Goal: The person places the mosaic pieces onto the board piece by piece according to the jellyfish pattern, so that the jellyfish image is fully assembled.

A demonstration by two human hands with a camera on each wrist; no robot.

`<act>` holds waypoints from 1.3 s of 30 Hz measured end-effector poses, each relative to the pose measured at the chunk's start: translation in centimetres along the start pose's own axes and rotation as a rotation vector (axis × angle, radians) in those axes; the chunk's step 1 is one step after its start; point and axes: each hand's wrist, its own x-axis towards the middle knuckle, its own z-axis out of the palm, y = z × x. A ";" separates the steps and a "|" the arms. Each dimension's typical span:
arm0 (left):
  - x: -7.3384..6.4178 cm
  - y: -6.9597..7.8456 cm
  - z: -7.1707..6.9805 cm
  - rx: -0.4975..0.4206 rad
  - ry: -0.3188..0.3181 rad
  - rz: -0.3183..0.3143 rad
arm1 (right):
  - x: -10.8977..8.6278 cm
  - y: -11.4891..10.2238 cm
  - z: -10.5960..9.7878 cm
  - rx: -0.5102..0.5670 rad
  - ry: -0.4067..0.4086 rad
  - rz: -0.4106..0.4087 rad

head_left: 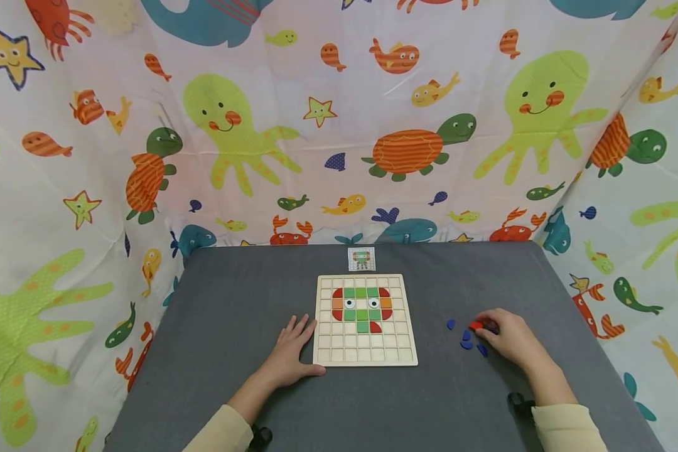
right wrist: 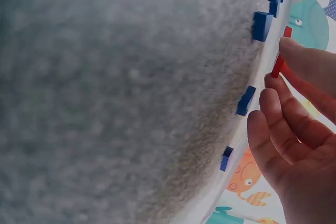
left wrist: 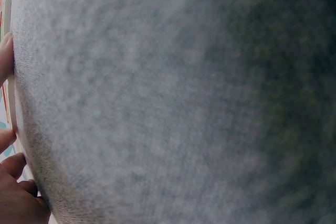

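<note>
A wooden grid board [head_left: 336, 356] lies on the table, its upper cells filled with red, green and orange tiles and two eye tiles [head_left: 349, 304]. Spread fingers and thumb of my left hand [head_left: 290, 353] touch the board's left edge and lower left corner. To the right of the board, my right hand [head_left: 511, 339] pinches a red tile [right wrist: 279, 66] between thumb and fingertips, raised above the cloth in the right wrist view. Several small blue tiles [head_left: 466, 345] are scattered just left of this hand.
A small pattern card [head_left: 361, 258] with a tile figure lies behind the board. Grey cloth covers the table [head_left: 237, 289]. A curtain [head_left: 328, 157] printed with sea animals stands along the back and sides.
</note>
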 end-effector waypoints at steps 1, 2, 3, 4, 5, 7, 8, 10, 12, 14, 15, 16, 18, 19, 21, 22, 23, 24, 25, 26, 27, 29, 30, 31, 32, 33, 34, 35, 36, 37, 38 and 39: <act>0.0 0.0 0.0 -0.002 0.001 0.001 | 0.1 -0.1 -0.1 -0.003 0.003 -0.007; 0.0 0.0 0.0 -0.003 0.002 0.001 | 0.1 -0.2 -0.1 -0.003 0.004 -0.013; 0.0 -0.1 0.0 -0.003 0.001 0.001 | 0.2 -0.3 -0.2 -0.004 0.006 -0.019; 0.0 -0.1 0.0 -0.001 0.001 0.001 | 0.3 -0.5 -0.4 -0.005 0.007 -0.024; 0.0 -0.1 0.0 0.000 0.000 0.002 | 0.3 -0.7 -0.5 -0.002 0.006 -0.027; 0.0 -0.2 0.0 -0.002 -0.002 0.002 | 0.5 -1.2 -0.8 0.007 0.002 -0.033; 0.0 -0.2 0.0 -0.004 -0.003 0.003 | 0.7 -1.5 -0.9 0.015 -0.003 -0.030; 0.1 -0.2 0.0 -0.006 -0.006 0.003 | 0.9 -2.2 -1.1 0.021 -0.004 -0.037; 0.1 -0.1 0.0 -0.010 -0.007 0.003 | 1.3 -2.8 -1.1 0.025 -0.002 -0.055; 0.1 -0.1 0.0 -0.009 -0.009 0.003 | 1.7 -3.4 -1.0 0.020 0.001 -0.072; 0.1 -0.1 0.1 -0.007 -0.010 0.002 | 1.9 -3.7 -0.9 0.015 0.005 -0.086; 0.1 -0.1 0.1 -0.006 -0.012 0.000 | 2.1 -4.0 -0.8 0.013 0.008 -0.096; 0.1 -0.1 0.1 -0.004 -0.014 -0.002 | 2.6 -4.6 -0.4 0.010 0.010 -0.112; 0.1 -0.1 0.1 -0.002 -0.015 -0.002 | 2.8 -4.9 -0.2 0.007 0.012 -0.116; 0.1 -0.1 0.0 -0.003 -0.013 -0.001 | 3.3 -5.6 0.3 0.011 0.013 -0.123; 0.1 -0.1 0.0 -0.006 -0.013 -0.002 | 3.5 -6.0 0.5 0.015 0.011 -0.130; 0.0 -0.1 0.0 -0.009 -0.011 -0.001 | 3.7 -6.5 0.7 0.018 0.008 -0.138; 0.0 -0.1 0.0 -0.010 -0.010 -0.002 | 3.9 -6.9 0.9 0.017 0.006 -0.139; 0.0 0.0 -0.1 -0.012 -0.010 -0.002 | 4.1 -7.3 1.1 0.023 0.002 -0.144; 0.0 0.0 -0.1 -0.014 -0.010 -0.003 | 4.3 -7.8 1.2 0.030 -0.003 -0.148; 0.0 0.0 -0.1 -0.014 -0.009 -0.004 | 4.4 -8.1 1.4 0.032 -0.010 -0.151; 0.0 0.0 -0.1 -0.013 -0.009 -0.009 | 4.8 -8.9 1.7 0.044 -0.024 -0.154; 0.0 0.0 -0.1 -0.012 -0.010 -0.011 | 4.9 -9.2 1.9 0.046 -0.032 -0.154; 0.0 0.0 0.0 -0.013 -0.008 -0.012 | 5.1 -9.6 2.1 0.051 -0.041 -0.156; 0.0 0.0 0.0 -0.012 -0.007 -0.012 | 5.2 -9.9 2.2 0.055 -0.048 -0.156; 0.0 0.0 0.0 -0.010 -0.005 -0.011 | 5.4 -10.2 2.4 0.060 -0.054 -0.158; 0.0 0.0 0.0 -0.009 -0.003 -0.010 | 5.5 -10.5 2.5 0.067 -0.057 -0.161; 0.0 0.0 0.0 -0.009 -0.002 -0.009 | 5.7 -10.7 2.7 0.069 -0.058 -0.167; 0.0 0.0 0.0 -0.006 -0.001 -0.007 | 5.8 -10.9 2.8 0.075 -0.058 -0.172; 0.0 0.1 0.0 -0.005 0.000 -0.007 | 5.9 -11.2 2.9 0.085 -0.059 -0.172; 0.0 0.1 0.0 -0.004 0.000 -0.007 | 6.0 -11.4 3.0 0.093 -0.060 -0.174; 0.0 0.1 0.0 -0.004 0.000 -0.008 | 6.1 -11.6 3.2 0.102 -0.061 -0.174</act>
